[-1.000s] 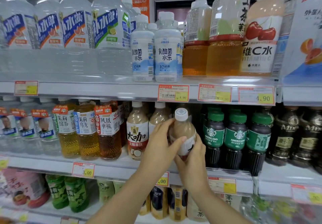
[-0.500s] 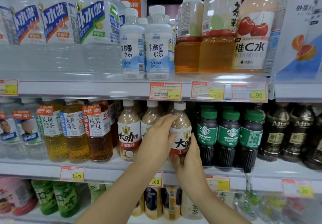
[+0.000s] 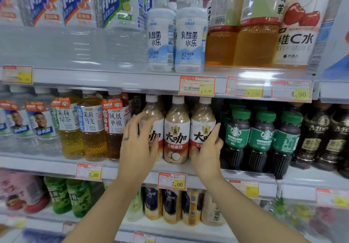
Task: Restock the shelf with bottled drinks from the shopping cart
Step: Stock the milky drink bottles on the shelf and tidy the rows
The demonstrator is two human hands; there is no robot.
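Three beige latte bottles with white caps and red-and-white labels stand side by side on the middle shelf (image 3: pixel 56 164). My left hand (image 3: pixel 137 144) wraps the left latte bottle (image 3: pixel 153 114), fingers on its left shoulder and thumb across the label. The middle latte bottle (image 3: pixel 176 129) stands free between my hands. My right hand (image 3: pixel 207 150) grips the right latte bottle (image 3: pixel 203 120), thumb on the front and fingers round its right side. The shopping cart is out of view.
Green-capped coffee bottles (image 3: pixel 238 135) stand tight against the right latte bottle. Amber tea bottles (image 3: pixel 113 129) flank the left one. The upper shelf (image 3: pixel 113 80) overhangs the caps closely. A lower shelf holds more bottles (image 3: pixel 170 205).
Both hands carried one latte bottle to the shelf and stood it at the right end of the row. My left hand then shifted left onto the left bottle.
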